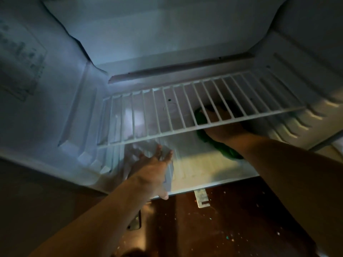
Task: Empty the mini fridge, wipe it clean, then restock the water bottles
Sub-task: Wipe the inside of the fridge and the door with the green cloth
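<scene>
The mini fridge (pixel 74 108) stands open on a dark brown floor (pixel 241 219) with pale specks, and the camera looks down into it. A white wire shelf (pixel 167 108) crosses the inside from the left wall to the right wall, above the fridge bottom.

The right hand (pixel 224 128) reaches in under this shelf, on the right side. It lies on top of a green cloth (pixel 224 148), and the cloth lies on the white bottom of the fridge. The shelf bars and the shadow hide its fingers, so I cannot tell if they are flat or curled on the cloth.

The left hand (pixel 156 169) is at the front left of the fridge bottom. Its fingers (pixel 169 154) are stretched out, nearly straight, and the palm rests on a pale, half-clear object (pixel 133 151); what this object is I cannot tell. The hand does not close around it.

A printed label (pixel 20 62), blurred, is on the left inner wall. A small metal bracket (pixel 201 198) sticks out below the front edge of the fridge.
</scene>
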{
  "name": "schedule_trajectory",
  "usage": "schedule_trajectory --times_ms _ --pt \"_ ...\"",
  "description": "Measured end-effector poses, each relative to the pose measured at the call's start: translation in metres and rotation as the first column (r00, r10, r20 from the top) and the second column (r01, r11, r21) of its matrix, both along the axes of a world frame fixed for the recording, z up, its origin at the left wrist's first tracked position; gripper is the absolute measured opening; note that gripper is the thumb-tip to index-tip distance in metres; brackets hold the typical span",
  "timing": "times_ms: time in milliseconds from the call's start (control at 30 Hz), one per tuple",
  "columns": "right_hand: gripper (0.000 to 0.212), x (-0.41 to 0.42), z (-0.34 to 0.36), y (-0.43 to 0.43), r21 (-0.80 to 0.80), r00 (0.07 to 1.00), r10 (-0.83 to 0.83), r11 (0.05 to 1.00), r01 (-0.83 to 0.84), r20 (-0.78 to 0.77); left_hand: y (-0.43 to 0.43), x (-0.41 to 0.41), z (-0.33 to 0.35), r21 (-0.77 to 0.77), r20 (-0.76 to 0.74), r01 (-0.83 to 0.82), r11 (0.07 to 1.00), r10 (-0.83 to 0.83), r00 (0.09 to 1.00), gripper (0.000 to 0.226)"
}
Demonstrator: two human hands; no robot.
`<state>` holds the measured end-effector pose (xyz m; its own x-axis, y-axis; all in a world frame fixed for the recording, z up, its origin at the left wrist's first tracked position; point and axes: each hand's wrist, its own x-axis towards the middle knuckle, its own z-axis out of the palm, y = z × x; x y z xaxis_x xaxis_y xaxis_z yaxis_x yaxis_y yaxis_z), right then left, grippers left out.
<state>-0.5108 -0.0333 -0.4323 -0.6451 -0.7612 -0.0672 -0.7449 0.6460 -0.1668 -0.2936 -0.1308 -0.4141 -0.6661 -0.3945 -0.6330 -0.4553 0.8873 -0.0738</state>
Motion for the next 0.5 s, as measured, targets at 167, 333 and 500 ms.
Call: schedule_trajectory --times_ms 167,333,500 --pt "0.052 0.042 0.023 0.05 0.183 1.0 -0.021 0.983 0.025 -0.022 0.001 -0.002 0.0 -0.02 -0.008 -0.003 1.0 0.003 1.0 0.133" --pt "0.058 0.089 0.017 0.1 0.196 0.992 -0.057 0.978 0.079 -0.112 0.0 -0.003 -0.002 -0.05 -0.006 0.038 0.998 -0.038 0.999 0.135" --pt "0.055 0.095 -0.005 0.119 0.089 0.965 0.01 0.996 0.014 -0.263 0.001 -0.005 -0.002 -0.036 -0.012 -0.002 0.999 0.002 1.0 0.134"
